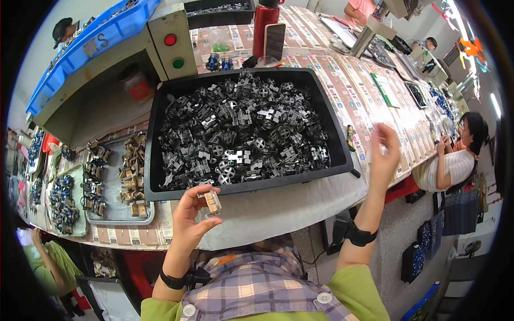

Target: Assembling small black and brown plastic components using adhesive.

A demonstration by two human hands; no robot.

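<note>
Between the thumb and fingers of my left hand (190,214) is a small tan block with metal side plates (212,203). I hold it just in front of the near rim of a large black tray (246,187). Inside that tray lies a heap of small black-and-silver metal parts (259,143), several with spoked round wheels. My right hand (385,152) is raised over the table, to the right of the tray. Its fingers are loosely bent and apart, slightly blurred, and nothing shows in them.
Left of the black tray, a metal tray (115,218) holds rows of tan and dark parts. A machine housing (170,51) with red and green buttons supports a blue bin (88,48). Behind stand a red bottle (263,27) and a phone (274,41). A co-worker (455,155) sits at right.
</note>
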